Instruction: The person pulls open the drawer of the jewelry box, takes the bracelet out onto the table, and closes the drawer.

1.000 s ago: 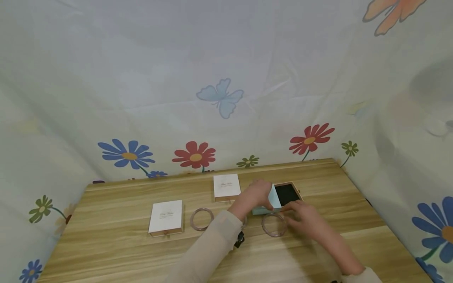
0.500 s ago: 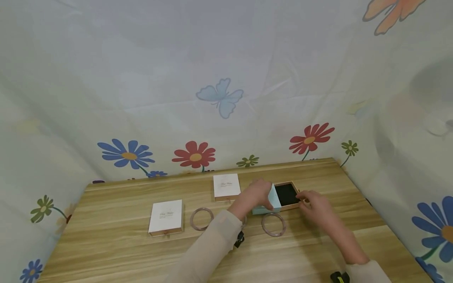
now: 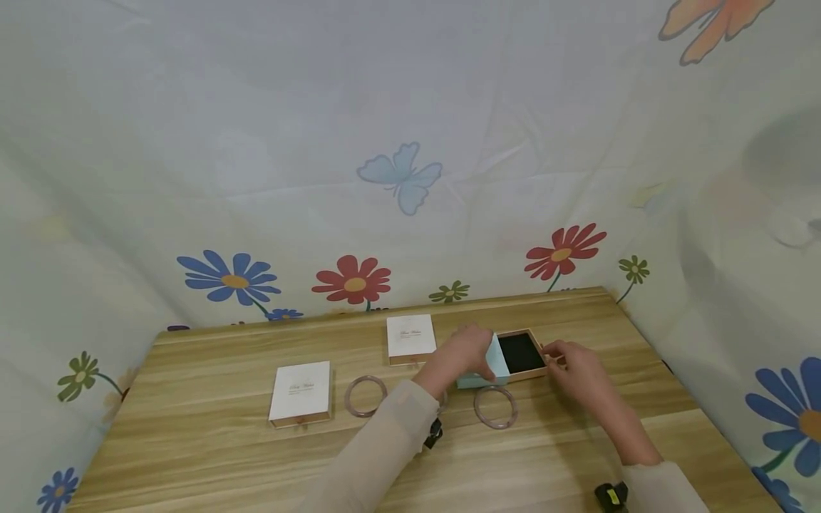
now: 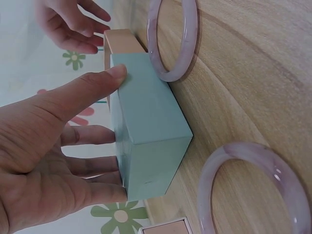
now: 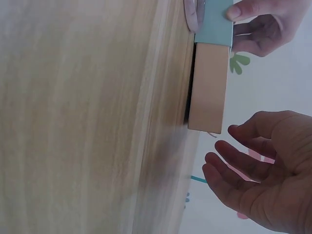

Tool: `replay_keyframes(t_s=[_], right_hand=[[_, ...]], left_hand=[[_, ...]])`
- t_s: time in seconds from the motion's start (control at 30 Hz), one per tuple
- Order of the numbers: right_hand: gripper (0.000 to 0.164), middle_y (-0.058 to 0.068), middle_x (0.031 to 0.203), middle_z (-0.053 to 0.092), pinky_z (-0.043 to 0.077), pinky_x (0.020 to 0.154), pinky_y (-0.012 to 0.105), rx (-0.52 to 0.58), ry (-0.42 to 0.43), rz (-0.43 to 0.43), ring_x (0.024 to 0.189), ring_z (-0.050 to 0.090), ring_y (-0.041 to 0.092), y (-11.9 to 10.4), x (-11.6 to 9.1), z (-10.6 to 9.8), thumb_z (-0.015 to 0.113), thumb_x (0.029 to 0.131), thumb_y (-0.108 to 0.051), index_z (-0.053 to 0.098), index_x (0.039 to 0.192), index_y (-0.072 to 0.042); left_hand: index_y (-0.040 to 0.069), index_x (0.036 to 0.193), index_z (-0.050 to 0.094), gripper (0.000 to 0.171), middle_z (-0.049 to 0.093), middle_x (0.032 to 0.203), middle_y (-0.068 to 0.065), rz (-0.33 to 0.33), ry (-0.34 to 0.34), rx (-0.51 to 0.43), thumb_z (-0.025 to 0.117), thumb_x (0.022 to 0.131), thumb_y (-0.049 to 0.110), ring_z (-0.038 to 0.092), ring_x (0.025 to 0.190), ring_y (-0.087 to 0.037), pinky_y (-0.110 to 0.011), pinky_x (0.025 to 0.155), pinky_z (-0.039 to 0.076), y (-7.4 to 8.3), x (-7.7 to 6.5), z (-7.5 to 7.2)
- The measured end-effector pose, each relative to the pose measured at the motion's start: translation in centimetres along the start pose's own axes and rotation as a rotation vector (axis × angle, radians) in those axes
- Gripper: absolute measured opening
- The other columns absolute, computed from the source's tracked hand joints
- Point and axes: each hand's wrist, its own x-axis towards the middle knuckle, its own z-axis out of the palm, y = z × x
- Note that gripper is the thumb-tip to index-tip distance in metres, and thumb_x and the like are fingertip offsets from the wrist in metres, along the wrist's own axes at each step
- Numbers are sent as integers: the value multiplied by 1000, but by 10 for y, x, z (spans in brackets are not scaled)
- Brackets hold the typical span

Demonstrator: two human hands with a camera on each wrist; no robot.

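Observation:
My left hand (image 3: pixel 471 349) grips a light-blue box sleeve (image 4: pixel 151 102), its thumb on the near side and its fingers on the other side. Out of the sleeve's right end extends a tan drawer (image 5: pixel 208 87) with a black lining (image 3: pixel 521 353). Just right of the drawer is my right hand (image 5: pixel 278 170); its fingers are loosely bent and stand apart from the drawer end, where a small pull ribbon (image 5: pixel 212 135) shows. A pale purple bangle (image 3: pixel 497 427) lies in front of the sleeve.
Two white boxes, one at the left (image 3: pixel 300 392) and one farther back (image 3: pixel 410 336), lie on the wooden table (image 3: pixel 212 442). Another bangle (image 3: pixel 362 415) is beside the left box. A third bangle (image 3: pixel 444 401) is mostly hidden by the left arm. Flowered cloth (image 3: pixel 288 214) hangs behind.
My right hand has moved right, from the front of the sleeve to beyond the drawer's right end. My left hand and the box have stayed in place.

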Motion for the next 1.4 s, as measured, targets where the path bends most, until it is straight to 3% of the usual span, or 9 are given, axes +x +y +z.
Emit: replay_keyframes(t_s=[0.3,0.63,1.03,1.4], right_hand=[[20,23,105,70,56,82,53,8,6,38,93,68,36,6,7,4,63,94,0,69,113,7],[19,22,98,72,54,82,53,19,25,1,91,69,37,15,11,9,64,91,3,68,109,8],[18,24,99,72,54,83,53,26,10,-1,95,69,39,16,12,17,61,92,4,67,109,9],[17,21,99,72,55,82,50,40,-10,13,93,69,35,9,13,26,61,94,3,66,109,8]], left_hand=[[11,121,66,60,64,110,-3,-6,-4,-2,91,75,41,56,106,-21,-33,89,51,0,3,2],[10,124,65,63,66,108,-2,-2,-9,7,91,75,42,57,111,-22,-33,93,51,2,3,0],[10,146,51,86,60,133,-8,-24,-15,-28,91,76,40,52,127,-26,-35,104,47,1,-2,-1],[9,144,52,84,61,130,-9,-19,-5,-32,91,76,39,54,125,-28,-36,101,49,1,-3,-1]])
